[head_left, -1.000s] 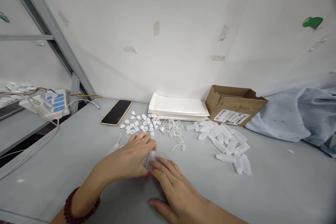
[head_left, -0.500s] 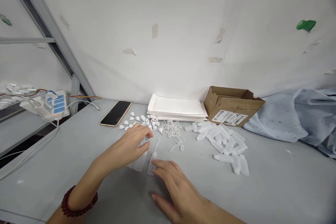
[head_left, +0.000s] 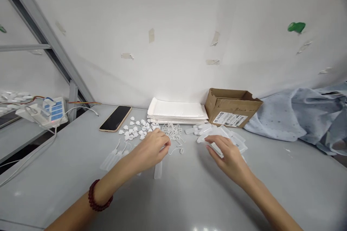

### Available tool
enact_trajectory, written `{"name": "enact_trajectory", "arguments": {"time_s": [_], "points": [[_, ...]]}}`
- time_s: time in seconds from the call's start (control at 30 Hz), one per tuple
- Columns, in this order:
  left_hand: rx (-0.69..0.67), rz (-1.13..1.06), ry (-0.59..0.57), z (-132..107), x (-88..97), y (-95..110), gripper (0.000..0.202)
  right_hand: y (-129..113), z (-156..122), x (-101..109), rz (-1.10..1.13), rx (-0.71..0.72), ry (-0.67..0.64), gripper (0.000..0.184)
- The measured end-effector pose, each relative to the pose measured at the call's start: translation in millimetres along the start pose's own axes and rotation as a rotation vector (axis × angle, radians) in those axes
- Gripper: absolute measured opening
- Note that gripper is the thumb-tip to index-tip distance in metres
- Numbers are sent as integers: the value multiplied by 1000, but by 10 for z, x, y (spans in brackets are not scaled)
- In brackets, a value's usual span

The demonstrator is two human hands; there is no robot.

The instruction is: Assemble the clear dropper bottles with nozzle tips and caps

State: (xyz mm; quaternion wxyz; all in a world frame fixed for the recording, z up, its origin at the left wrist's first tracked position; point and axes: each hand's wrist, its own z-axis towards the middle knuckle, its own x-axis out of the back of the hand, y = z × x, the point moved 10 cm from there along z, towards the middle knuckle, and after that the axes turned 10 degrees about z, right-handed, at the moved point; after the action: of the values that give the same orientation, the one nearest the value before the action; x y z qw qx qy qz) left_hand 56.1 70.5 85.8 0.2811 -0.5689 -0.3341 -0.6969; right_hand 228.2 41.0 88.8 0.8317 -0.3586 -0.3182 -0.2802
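Observation:
My left hand [head_left: 153, 148] has its fingers pinched together over a small clear plastic bottle [head_left: 158, 170] on the table; its fingers hide the bottle's upper part and whatever is in the pinch. Left of that wrist lie several similar bottles [head_left: 110, 160] with thin tubes at their tops, partly behind my forearm. My right hand [head_left: 230, 158] is at the near side of a pile of translucent bottles [head_left: 235, 138], thumb and fingers apart, with nothing visibly held. Beyond my left hand are scattered white caps [head_left: 135, 131] and a tangle of thin white looped strips [head_left: 172, 130].
A black-screened phone [head_left: 116, 118] lies at the back left. White padded envelopes [head_left: 179, 110] are stacked by the wall beside a cardboard box [head_left: 234, 110]. Light blue cloth [head_left: 287, 115] covers the back right. A power strip [head_left: 56, 110] with cables is at far left.
My right hand has left the single bottle and moved right to the bottle pile. My left hand has shifted right, over that bottle, uncovering the tubed bottles at left. The view has turned slightly.

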Motion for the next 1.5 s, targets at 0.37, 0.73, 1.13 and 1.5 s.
{"name": "enact_trajectory", "arguments": {"time_s": [0.37, 0.73, 1.13, 1.5], "points": [[-66, 207, -25, 263, -350, 369, 23, 433, -228, -51, -91, -444, -474, 25], [-100, 159, 53, 225, -325, 496, 22, 443, -266, -113, -346, -470, -573, 35], [-250, -218, 500, -139, 161, 473, 12, -230, -49, -171, 97, -95, -163, 25], [-330, -33, 585, -289, 163, 699, 20, -410, -153, -237, 311, -19, -59, 23]]}}
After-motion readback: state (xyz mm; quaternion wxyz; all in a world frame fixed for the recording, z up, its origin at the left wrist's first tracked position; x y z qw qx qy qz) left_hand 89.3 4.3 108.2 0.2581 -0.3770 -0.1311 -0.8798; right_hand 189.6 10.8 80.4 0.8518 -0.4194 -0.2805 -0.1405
